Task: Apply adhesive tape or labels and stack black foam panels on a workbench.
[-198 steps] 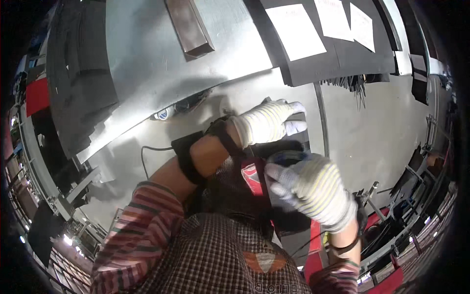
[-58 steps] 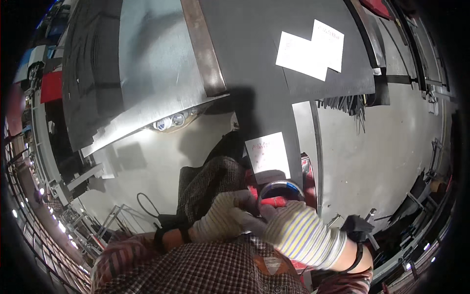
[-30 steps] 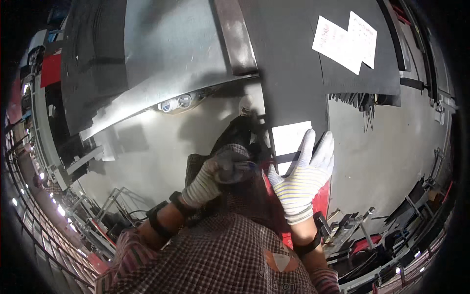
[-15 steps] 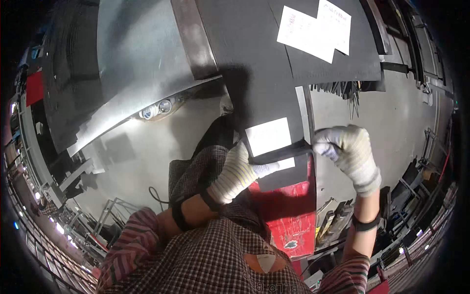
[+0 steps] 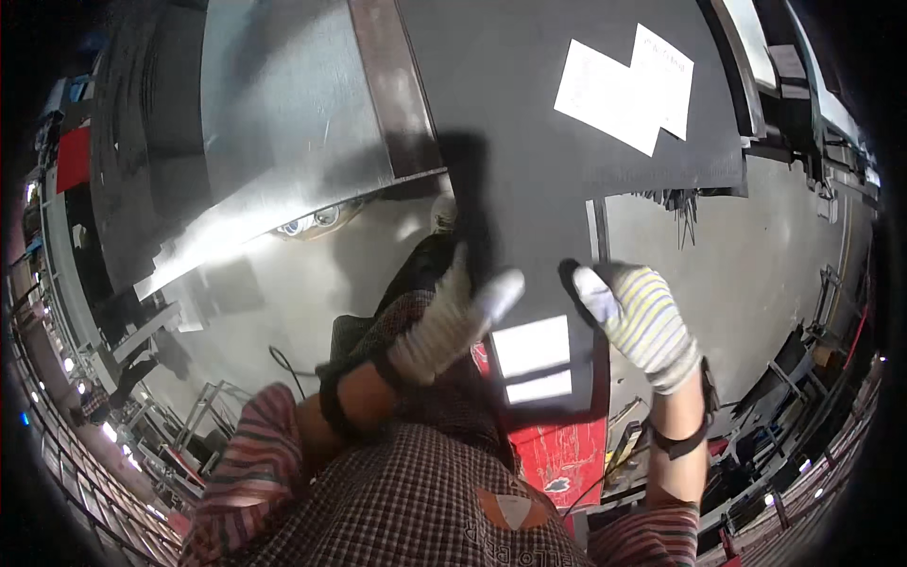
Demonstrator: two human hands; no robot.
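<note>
The black sheet [image 5: 540,222] should be kept flat between the spread left hand [image 5: 444,328] and curled right hand [image 5: 650,323], whose grip is unclear.

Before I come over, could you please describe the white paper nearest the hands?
Find the black sheet running down the middle. On its lower end lies the white paper, crossed by a dark band, unlike the upper papers.

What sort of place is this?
Probably a factory or workshop: there's a shiny metal sheet, a wide black sheet with white papers on it, and a scratched red surface.
</note>
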